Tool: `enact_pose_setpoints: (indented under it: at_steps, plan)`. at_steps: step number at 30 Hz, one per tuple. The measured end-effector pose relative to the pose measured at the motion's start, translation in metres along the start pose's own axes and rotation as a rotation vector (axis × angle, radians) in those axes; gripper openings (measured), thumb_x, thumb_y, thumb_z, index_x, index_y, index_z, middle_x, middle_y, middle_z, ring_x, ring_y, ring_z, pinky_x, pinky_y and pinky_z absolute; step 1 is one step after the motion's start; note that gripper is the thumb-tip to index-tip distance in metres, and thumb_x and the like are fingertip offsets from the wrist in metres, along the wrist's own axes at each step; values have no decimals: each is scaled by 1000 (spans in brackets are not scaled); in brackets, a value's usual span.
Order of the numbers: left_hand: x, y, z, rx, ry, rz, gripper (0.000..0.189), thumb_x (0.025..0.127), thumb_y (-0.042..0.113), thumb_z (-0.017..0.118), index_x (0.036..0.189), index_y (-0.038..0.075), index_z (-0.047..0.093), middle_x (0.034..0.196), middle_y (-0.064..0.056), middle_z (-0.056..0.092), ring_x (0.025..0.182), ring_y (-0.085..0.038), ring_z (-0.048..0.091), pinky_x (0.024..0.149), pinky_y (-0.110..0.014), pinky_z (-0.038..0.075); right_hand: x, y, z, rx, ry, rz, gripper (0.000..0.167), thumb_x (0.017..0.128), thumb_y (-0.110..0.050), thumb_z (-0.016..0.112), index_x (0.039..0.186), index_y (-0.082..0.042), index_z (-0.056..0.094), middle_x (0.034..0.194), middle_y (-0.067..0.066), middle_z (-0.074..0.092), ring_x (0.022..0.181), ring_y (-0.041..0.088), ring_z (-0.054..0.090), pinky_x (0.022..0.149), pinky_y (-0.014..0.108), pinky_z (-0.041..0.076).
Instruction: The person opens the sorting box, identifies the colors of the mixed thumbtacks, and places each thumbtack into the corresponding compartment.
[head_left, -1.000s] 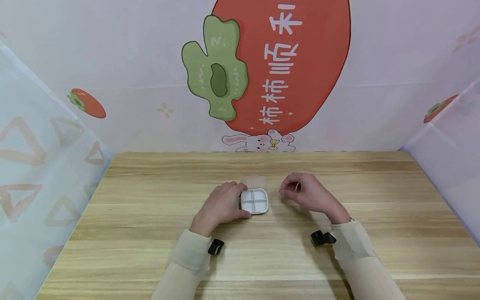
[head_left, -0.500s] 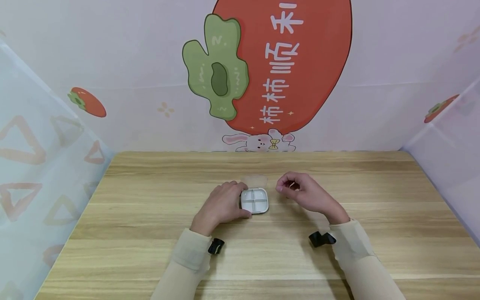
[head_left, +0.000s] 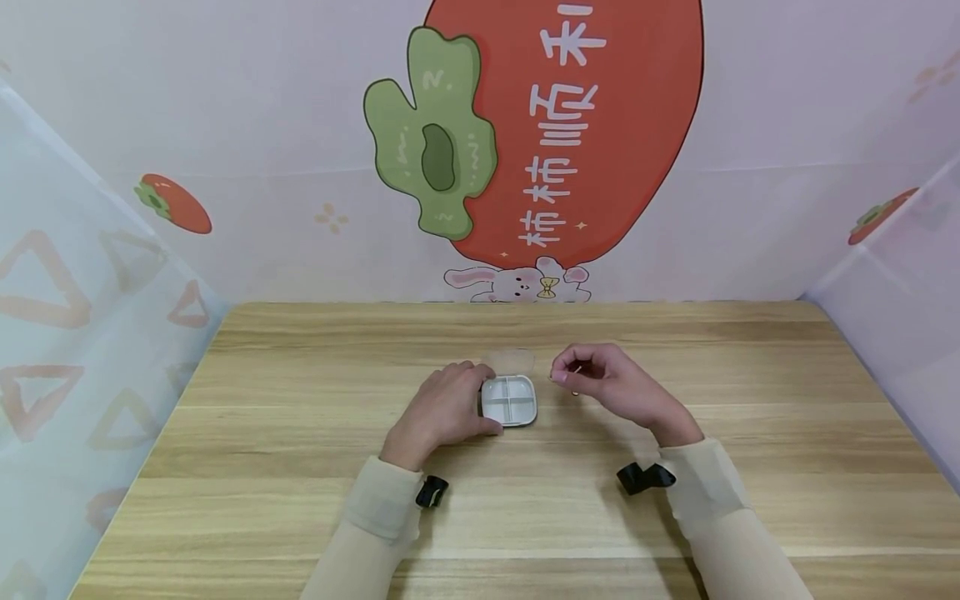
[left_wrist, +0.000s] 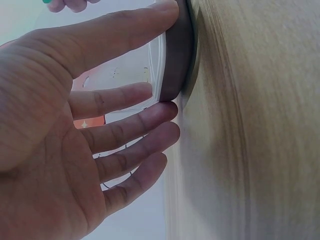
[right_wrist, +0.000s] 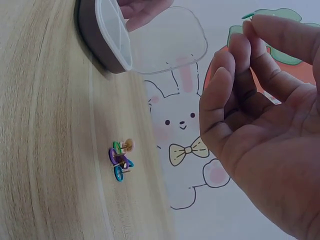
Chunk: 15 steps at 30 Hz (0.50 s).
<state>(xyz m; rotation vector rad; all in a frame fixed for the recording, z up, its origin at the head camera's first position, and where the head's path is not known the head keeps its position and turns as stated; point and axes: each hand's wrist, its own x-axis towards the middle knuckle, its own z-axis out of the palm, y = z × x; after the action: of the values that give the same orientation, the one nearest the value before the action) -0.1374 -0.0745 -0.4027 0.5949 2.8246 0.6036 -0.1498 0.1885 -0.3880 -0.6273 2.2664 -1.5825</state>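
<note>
A small pill box (head_left: 509,401) with four white compartments lies on the table, its clear lid (right_wrist: 167,42) folded back. In the left wrist view its outer wall (left_wrist: 178,50) is dark grey-brown. My left hand (head_left: 444,408) holds the box from the left, thumb at the near side and index finger at the far side. To the right, my right hand (head_left: 615,383) is raised over the table. Thumb and index finger pinch a tiny green thumbtack (right_wrist: 247,16), mostly hidden by the fingertips. Several coloured thumbtacks (right_wrist: 120,159) lie in a cluster under the right hand.
The wooden table (head_left: 300,517) meets a printed backdrop (head_left: 285,233) at its far edge. Side cloths (head_left: 82,333) rise at left and right. A black wrist strap piece (head_left: 645,477) sits by the right cuff, another (head_left: 432,492) by the left.
My right hand has shifted slightly left toward the pill box, and a bit of a thumbtack now shows beneath it. My left hand and the box have stayed in place.
</note>
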Motion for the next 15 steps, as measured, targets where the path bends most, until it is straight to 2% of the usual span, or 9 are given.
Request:
enact_pose_setpoints:
  at_steps: [6,9,15]
  plan:
    - [0,0,0,0,-2,1,67,72,35,93,125,5,65,113,-7,67,100,-24,59,94,-45,46,-1,-1,-1,46,-15,4,8,99,-9,65,101,-3,71,103,24,63,92,30,56,81,39,51]
    - [0,0,0,1,-1,3,67,72,35,93,125,5,65,113,-7,67,101,-24,60,94,-45,46,-1,-1,0,68,-21,-2,11,99,-9,65,102,0,70,104,27,62,92,29,56,81,37,51]
    - [0,0,0,-1,0,0,66,73,35,93,125,6,65,115,-7,67,103,-25,60,96,-45,45,-1,-1,1,95,-19,-19,16,99,-9,66,104,6,68,101,23,63,91,28,57,80,32,50]
